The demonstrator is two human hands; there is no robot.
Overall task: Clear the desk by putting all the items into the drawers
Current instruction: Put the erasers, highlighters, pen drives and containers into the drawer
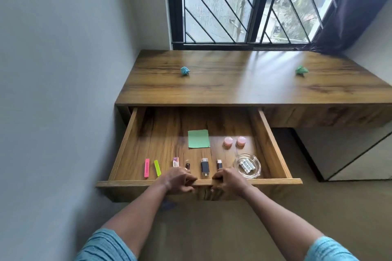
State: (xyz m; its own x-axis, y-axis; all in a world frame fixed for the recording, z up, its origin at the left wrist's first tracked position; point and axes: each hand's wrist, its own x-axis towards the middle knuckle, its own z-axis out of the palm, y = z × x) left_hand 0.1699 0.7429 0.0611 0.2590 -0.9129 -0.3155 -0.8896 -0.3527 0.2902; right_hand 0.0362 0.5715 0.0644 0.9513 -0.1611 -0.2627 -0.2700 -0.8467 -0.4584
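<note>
The wooden drawer [273, 148] is pulled far out of the desk [244, 89]. My left hand [177, 180] and my right hand [230, 181] both grip its front edge. Inside lie a pink strip [146, 168], a yellow-green strip [157, 168], a small eraser [175, 162], a black USB adapter [205, 167] between two small drives, a green paper pad [198, 138], two pink jars [234, 141] and a glass ashtray [247, 165] holding batteries. On the desktop rest a crumpled blue paper ball [185, 70] and a crumpled green paper ball [301, 70].
A grey wall runs close along the drawer's left side. A barred window [244, 4] with a dark curtain [352, 10] stands behind the desk. A closed second drawer front [326, 116] lies to the right, above a white cabinet panel.
</note>
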